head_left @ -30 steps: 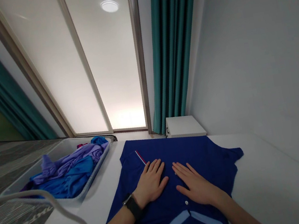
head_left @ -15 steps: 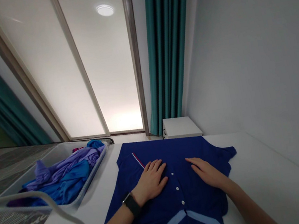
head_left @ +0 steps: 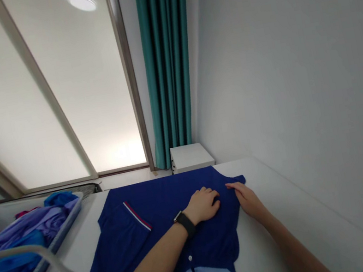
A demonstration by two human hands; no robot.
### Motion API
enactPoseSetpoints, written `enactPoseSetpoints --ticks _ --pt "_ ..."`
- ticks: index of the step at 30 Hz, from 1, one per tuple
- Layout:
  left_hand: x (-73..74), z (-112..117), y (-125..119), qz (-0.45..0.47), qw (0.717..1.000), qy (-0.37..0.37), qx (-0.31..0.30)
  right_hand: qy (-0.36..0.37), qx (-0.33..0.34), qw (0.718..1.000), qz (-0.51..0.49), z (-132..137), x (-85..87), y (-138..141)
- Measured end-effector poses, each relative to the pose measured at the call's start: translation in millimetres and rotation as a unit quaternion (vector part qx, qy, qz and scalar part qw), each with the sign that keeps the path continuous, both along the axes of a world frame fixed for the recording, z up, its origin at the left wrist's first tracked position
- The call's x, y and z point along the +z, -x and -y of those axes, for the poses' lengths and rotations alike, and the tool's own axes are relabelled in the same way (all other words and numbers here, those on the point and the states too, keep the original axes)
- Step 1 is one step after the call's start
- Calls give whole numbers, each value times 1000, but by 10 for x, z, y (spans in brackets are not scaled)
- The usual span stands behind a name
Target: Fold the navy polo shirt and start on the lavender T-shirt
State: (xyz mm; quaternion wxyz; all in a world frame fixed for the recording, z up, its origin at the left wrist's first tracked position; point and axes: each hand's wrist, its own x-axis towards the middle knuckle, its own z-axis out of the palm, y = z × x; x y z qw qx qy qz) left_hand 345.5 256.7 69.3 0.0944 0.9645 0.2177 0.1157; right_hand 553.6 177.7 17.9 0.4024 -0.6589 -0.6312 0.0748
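Observation:
A navy blue shirt (head_left: 164,195) lies spread on the white table, with white buttons, light blue bands and a red-and-white striped sleeve trim (head_left: 137,216). My left hand (head_left: 203,204), wearing a dark watch at the wrist, rests palm down on the shirt, its fingers loosely bent and slightly apart. At the shirt's right edge, by the sleeve, my right hand (head_left: 251,201) has its thumb and fingers pinched together on the fabric. My left forearm covers part of the shirt's front.
On the left stands a pale plastic bin (head_left: 63,234) holding purple and blue clothes (head_left: 26,233). A grey curved tube (head_left: 58,263) crosses the lower left. Behind the white table (head_left: 268,252) are a small white cabinet (head_left: 190,155) and a teal curtain (head_left: 168,63). A wall (head_left: 295,64) borders the right.
My view has turned to the right. My left hand has slid rightward across the shirt. My right hand has gone from lying on the shirt to pinching its right edge.

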Motion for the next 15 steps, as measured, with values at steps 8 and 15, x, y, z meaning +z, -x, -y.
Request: enactPoseSetpoints --ticks 8,15 --pt "-227 64 -128 53 997 -14 57 46 -286 955 58 47 -66 -337" --pt "-264 66 -110 58 997 -22 44 107 -239 960 97 -122 -24 -284"
